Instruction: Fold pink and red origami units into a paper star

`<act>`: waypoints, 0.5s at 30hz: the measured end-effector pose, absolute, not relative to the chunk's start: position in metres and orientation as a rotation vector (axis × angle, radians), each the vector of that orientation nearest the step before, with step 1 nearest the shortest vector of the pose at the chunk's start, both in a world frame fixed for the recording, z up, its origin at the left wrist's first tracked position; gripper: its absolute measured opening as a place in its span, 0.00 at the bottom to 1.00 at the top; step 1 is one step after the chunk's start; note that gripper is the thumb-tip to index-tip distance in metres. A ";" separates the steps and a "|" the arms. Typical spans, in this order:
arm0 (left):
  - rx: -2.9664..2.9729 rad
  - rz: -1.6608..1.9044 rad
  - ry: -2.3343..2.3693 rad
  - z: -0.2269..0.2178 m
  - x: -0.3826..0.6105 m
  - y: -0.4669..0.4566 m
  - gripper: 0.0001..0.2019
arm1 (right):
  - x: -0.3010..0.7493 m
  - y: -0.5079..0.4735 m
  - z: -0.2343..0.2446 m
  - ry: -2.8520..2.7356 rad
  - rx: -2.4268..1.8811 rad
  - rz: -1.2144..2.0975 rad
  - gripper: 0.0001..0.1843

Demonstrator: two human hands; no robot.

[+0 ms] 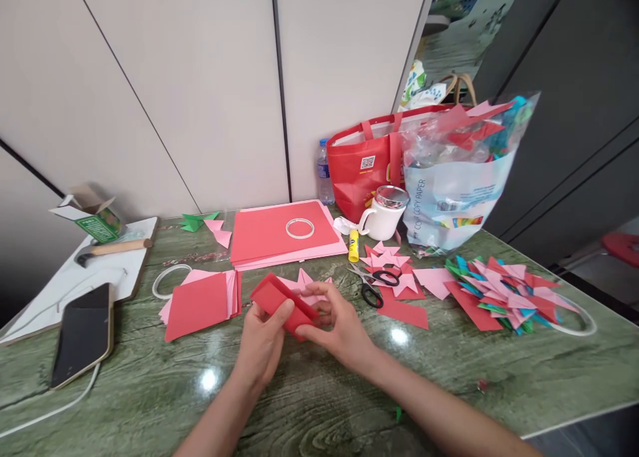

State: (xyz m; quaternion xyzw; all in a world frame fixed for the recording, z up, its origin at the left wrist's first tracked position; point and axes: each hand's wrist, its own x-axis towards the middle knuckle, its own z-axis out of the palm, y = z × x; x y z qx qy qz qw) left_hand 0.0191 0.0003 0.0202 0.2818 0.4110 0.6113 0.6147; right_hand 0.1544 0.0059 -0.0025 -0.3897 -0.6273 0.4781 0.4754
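folded red paper sheet, flat, matte, sits between the two hands, gripped by both, tilted down toward the right hand. left hand closed narrow on it, thumb flat on the front face, other fingers tucked behind. right hand half curled at the other end, thumb on the lower edge, index finger stretched out above, gap between thumb and index fairly wide.

left fingers mostly hidden behind paper and palm; inner layers of the fold hard to make out; exact contact of the right fingertips can't tell. both forearms cut off at bottom edge.

just beyond the hands: pink pointed folded-paper piece, partly covered by sheet and right hand. further beyond: stack of large red and pink paper sheets with a thin white ring on top. left of left hand: pile of red and pink paper squares, then a black-screened phone, cable attached.

right of right hand: black-handled scissors on red and pink paper pieces, yellow glue stick upright, white lidded mug behind. farther right: heap of pink, red, blue, green folded pieces. all on green wood-grain table.
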 end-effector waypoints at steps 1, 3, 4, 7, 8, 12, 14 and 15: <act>0.636 1.398 0.964 0.018 0.019 0.000 0.16 | 0.154 0.006 -0.005 -1.532 -0.960 1.194 0.23; 0.644 1.403 1.015 0.015 0.017 -0.001 0.17 | 0.156 0.007 -0.007 -1.554 -0.964 1.213 0.15; 0.660 1.412 1.049 0.016 0.016 0.000 0.18 | 0.158 0.008 -0.007 -1.558 -0.964 1.222 0.12; 0.712 1.451 1.147 0.019 0.012 0.003 0.19 | 0.163 0.010 -0.005 -1.556 -0.978 1.236 0.09; 0.722 1.463 1.168 0.021 0.011 0.004 0.19 | 0.164 0.010 -0.005 -1.570 -0.981 1.221 0.09; 0.689 1.444 1.140 0.022 0.011 0.004 0.19 | 0.162 0.005 -0.008 -1.593 -0.985 1.164 0.24; 0.657 1.392 1.102 0.020 0.015 0.000 0.19 | 0.159 0.001 -0.011 -1.593 -0.986 1.165 0.36; 0.650 1.369 1.093 0.018 0.017 -0.002 0.19 | 0.158 -0.001 -0.013 -1.610 -0.986 1.142 0.39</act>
